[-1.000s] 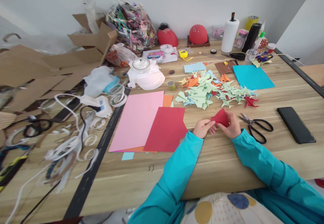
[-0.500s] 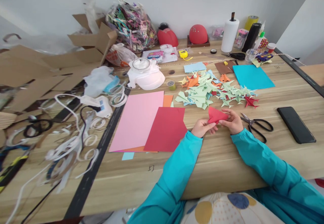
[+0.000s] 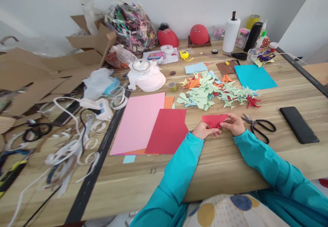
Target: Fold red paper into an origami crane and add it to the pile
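paper, red, part-folded (image 3: 214, 120), held just above the worktop (image 3: 230, 158) right of frame centre. left hand (image 3: 202, 130) and right hand (image 3: 234, 124) each pinch an end. judged light, thin, easily creased; best gripped at folded edges.

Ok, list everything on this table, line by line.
folded red paper: one, red, held between both hands
red sheet: one, red, left of hands
pink sheet: one, pink, left of the red sheet
folded paper shapes: many, mostly pale green, beyond hands
turquoise sheet: one, turquoise, far right
scissors: two, black, beside right hand and at back
phone: one, black, right edge
paper towel roll: one, white, back
cardboard pieces: several, brown, far left
left hand: one, teal sleeve, gripping the paper
right hand: one, teal sleeve, gripping the paper
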The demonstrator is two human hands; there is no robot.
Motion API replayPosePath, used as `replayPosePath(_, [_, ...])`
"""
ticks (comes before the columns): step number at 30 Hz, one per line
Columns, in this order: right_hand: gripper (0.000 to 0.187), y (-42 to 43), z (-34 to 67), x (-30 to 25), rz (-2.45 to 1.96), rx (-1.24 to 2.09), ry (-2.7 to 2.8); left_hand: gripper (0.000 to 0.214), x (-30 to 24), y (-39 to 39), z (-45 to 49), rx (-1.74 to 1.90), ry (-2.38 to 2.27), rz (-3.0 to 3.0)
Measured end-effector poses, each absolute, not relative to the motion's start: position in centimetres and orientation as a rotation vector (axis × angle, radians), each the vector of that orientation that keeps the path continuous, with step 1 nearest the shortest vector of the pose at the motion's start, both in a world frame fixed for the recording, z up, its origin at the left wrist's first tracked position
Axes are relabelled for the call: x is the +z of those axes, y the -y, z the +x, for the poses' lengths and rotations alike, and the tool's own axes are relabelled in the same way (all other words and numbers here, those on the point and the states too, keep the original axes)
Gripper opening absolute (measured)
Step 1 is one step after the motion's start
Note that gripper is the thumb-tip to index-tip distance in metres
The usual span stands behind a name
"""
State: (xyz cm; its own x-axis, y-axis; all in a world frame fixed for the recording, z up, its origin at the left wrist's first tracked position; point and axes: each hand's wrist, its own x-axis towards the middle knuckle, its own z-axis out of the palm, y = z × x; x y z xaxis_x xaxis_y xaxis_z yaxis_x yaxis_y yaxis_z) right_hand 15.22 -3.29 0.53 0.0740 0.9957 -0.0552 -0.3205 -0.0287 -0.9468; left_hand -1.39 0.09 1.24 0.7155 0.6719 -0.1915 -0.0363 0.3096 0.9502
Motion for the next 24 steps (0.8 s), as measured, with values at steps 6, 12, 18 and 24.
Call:
replayPosePath(6, [0.033,3.4,15.2,0.5,-0.999,1.308,0.925,0.043,1.7,-0.1,-1.0,0.594,-0.72,1.11])
replayPosePath(12, [0.028,3.7,14.8,0.5,-1.096,1.262,1.144,0.04,1.0,0.2,-0.5,0.675,-0.809,1.136])
replayPosePath(18, [0.024,3.7,14.7,0.3,-1.154,1.141,1.193,0.042,0.9,0.5,-0.1,0.732,-0.831,1.172])
replayPosePath(24, [0.022,3.6,14.8,0.0,-1.149,1.067,1.25,0.043,0.6,0.5,0.0,0.743,-0.854,1.175])
